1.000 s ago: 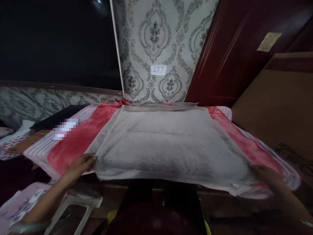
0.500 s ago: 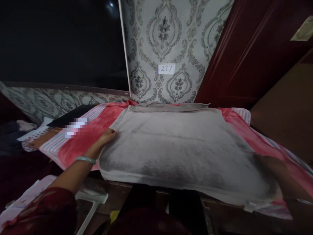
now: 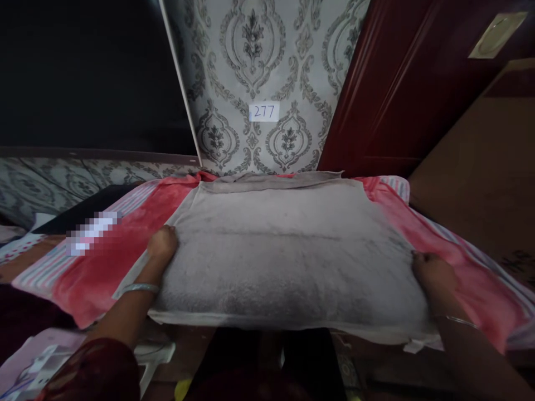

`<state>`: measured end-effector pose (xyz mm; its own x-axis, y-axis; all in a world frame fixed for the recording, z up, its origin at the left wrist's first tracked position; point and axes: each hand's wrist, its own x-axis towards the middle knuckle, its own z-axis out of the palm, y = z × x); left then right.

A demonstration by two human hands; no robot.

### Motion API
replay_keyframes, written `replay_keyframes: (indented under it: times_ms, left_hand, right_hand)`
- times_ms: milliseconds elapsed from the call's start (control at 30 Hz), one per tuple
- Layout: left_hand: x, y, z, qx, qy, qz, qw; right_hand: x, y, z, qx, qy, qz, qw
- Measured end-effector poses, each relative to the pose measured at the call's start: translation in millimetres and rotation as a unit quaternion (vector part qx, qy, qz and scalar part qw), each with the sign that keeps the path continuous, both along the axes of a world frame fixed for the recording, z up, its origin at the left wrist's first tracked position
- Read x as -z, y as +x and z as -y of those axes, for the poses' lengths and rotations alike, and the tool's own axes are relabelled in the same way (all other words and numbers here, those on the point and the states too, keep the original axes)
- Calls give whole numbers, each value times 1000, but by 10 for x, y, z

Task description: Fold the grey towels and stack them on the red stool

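A grey towel [image 3: 288,250] lies spread flat over a red and pink blanket [image 3: 104,256] on a table. My left hand [image 3: 162,244] is closed on the towel's left edge about halfway up, a bangle on that wrist. Across from it, my right hand [image 3: 432,273] is closed on the towel's right edge at about the same height. The towel's near edge hangs over the table front.
A patterned wall with a paper tag reading 277 [image 3: 264,111] stands behind the table. A dark screen [image 3: 83,72] fills the upper left, a dark red door [image 3: 409,78] the upper right. A brown board [image 3: 480,167] leans at right. A white stool [image 3: 159,356] sits below left.
Both hands have slid up from the towel's near corners to the middle of its side edges and closed there. The towel has stayed flat.
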<state>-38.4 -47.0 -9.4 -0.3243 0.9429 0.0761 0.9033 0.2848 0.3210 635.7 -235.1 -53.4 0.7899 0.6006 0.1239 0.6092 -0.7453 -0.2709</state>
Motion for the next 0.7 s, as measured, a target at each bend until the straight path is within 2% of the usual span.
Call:
replay_keyframes:
  times_ms: [33, 167, 267, 333, 367, 467, 567, 700]
  left_hand:
    - [1, 14, 10, -1, -2, 0, 1000]
    - [-30, -5, 0, -8, 0, 2, 1000]
    - [-59, -73, -122, -3, -10, 9, 1000]
    - [-91, -96, -260, 12, -28, 5, 1000]
    - [-112, -93, -336, 20, -35, -3, 999]
    - [-185, -16, -533, 34, -41, -32, 998]
    - [-247, 126, -654, 23, -46, -42, 998]
    - [-257, 294, -835, 15, -38, -32, 999]
  right_hand:
    - [-7, -20, 1, 13, 7, -10, 1000]
    - [-59, -53, 2, -10, 9, -34, 999]
    - [-98, -62, -45, 9, -2, -44, 999]
    - [-111, -109, -135, 21, 20, 5, 1000]
    - [-109, -157, -204, 5, 40, 46, 998]
    - [-63, -418, -516, -140, 94, 145, 975]
    - [0, -832, -948, -285, 107, 147, 941]
    - [-26, -1439, -1542, -373, 61, 129, 917]
